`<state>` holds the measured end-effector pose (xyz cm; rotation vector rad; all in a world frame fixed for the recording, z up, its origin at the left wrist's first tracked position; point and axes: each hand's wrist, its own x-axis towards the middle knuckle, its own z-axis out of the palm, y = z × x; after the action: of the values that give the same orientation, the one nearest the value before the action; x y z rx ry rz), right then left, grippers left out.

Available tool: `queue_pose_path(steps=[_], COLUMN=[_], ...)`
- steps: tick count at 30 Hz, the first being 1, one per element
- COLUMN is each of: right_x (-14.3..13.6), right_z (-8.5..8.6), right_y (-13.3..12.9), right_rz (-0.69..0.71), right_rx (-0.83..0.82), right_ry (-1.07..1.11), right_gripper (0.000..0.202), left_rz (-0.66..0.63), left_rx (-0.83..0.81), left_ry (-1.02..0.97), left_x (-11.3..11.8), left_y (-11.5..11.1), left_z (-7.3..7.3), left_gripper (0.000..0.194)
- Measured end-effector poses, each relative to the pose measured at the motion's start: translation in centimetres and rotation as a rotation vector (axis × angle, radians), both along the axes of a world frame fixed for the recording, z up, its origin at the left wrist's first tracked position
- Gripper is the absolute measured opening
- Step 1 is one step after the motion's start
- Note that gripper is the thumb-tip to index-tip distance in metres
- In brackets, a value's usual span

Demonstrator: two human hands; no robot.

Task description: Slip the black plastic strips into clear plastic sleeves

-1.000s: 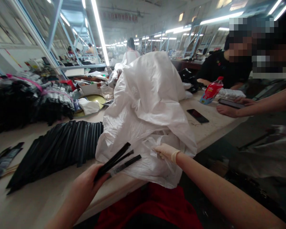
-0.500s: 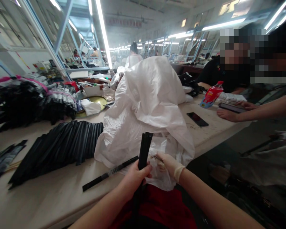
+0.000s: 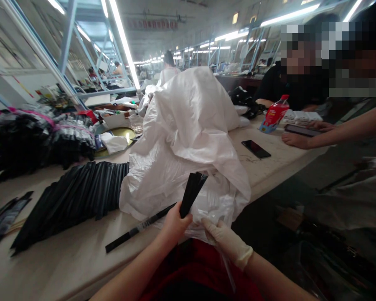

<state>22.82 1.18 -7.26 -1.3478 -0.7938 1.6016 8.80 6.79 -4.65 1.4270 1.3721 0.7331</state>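
My left hand grips a small bundle of long black flat strips that point up and to the right, in front of a big white plastic sack. My right hand, in a pale glove, pinches a thin clear plastic bag at the sack's lower edge, close beside the left hand. One loose black strip lies on the table just left of my left hand. A fanned row of the same black strips lies further left.
A heap of black packets fills the far left. A gold plate with a white cloth, a phone and a red bottle lie on the pale table. Another person's hand rests on the table at right, near seated people.
My left hand moved right from the table to the sack's front, leaving one strip on the table and tilting the held bundle upright. My gloved right hand dropped lower and nearer.
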Motion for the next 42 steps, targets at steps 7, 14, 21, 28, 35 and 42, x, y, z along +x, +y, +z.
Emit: queue_pose_path(steps=[7,14,21,28,35,42], right_x=[1.7,3.0,-1.1,-2.4,2.0,6.1], right_z=[4.2,3.8,4.8,5.5,7.4,5.5], right_y=[-1.4,-1.2,-3.4,-5.1,-5.2,-5.3], right_rz=[0.071,-0.16,0.028,0.228,0.103,-0.226], right_rx=[-0.178,-0.306,-0.241,-0.264,-0.084,-0.088], right_ry=[0.787,0.921,0.792,0.675,0.859,0.71], right_gripper=[0.025,0.014,0.028,0.027,0.013,0.032], left_rz=[0.022,0.004,-0.054,0.042,0.124,-0.159], left_rx=[0.174,-0.069,-0.554,-0.391,-0.238,0.053], left_ry=[0.056,-0.057,-0.46,-0.465,-0.352,0.314], left_x=[-0.1,-1.4,0.3,1.0,-1.5,-7.0], left_y=[1.8,-1.5,-3.3,-2.2,-0.4,3.4], left_z=[0.9,2.3,2.2,2.2,1.7,5.2], left_gripper=[0.009,0.021,0.039,0.025,0.022,0.021])
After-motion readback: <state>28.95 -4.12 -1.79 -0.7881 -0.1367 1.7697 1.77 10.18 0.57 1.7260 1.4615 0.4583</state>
